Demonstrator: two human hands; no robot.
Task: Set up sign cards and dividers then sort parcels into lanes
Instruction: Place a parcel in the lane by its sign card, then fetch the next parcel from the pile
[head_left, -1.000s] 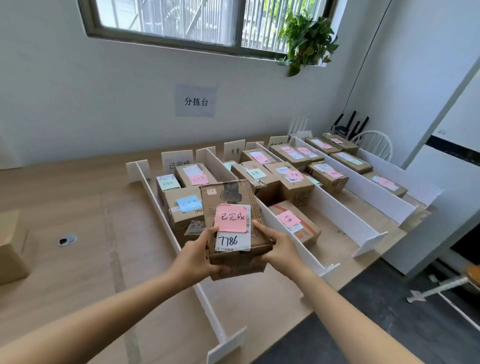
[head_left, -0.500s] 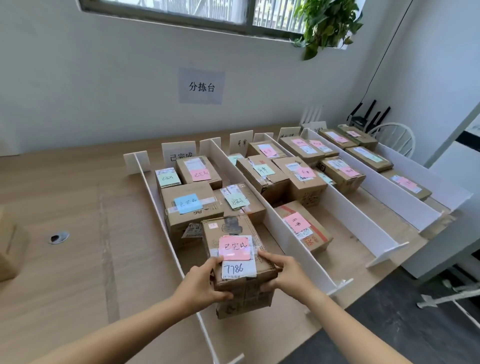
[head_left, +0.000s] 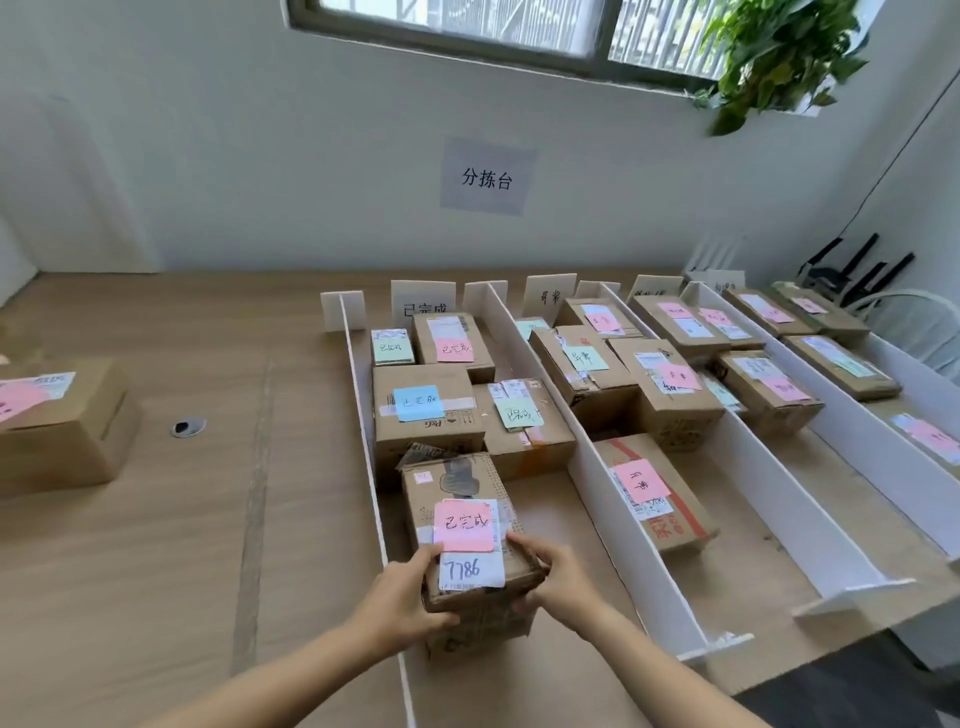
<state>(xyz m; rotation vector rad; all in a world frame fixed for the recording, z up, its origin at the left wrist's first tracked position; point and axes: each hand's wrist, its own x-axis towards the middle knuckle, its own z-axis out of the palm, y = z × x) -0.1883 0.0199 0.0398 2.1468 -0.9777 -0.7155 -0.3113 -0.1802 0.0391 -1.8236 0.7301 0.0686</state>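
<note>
Placement of a parcel in the first lane. The cardboard parcel (head_left: 467, 540), bearing a pink note (head_left: 464, 525) and a white label (head_left: 471, 570) marked 7786, appears to rest on the surface (head_left: 208, 519) at the near end of the lane. The left hand (head_left: 402, 592) and right hand (head_left: 558, 577) grip its near corners, fingers (head_left: 524, 543) curled over the top edge and thumbs on the top face. Holding both corners probably serves to square the box between the two white dividers: one (head_left: 371, 467) stands just left of the fingers, the other (head_left: 597, 478) to their right. Just beyond the fingers, past the held box, sits a parcel with a blue note (head_left: 423, 410). At the lane's far end stands the sign card (head_left: 423, 304), whose characters match the pink note, so this lane seems the correct one. Well to the left of the fingers, outside the lanes, one parcel (head_left: 57, 421) lies unsorted.

Compared with one second ago, the parcel is no longer raised and tilted above the lane; it is lowered to the lane floor, close behind the blue-noted box. The grip of both hands is unchanged.
</note>
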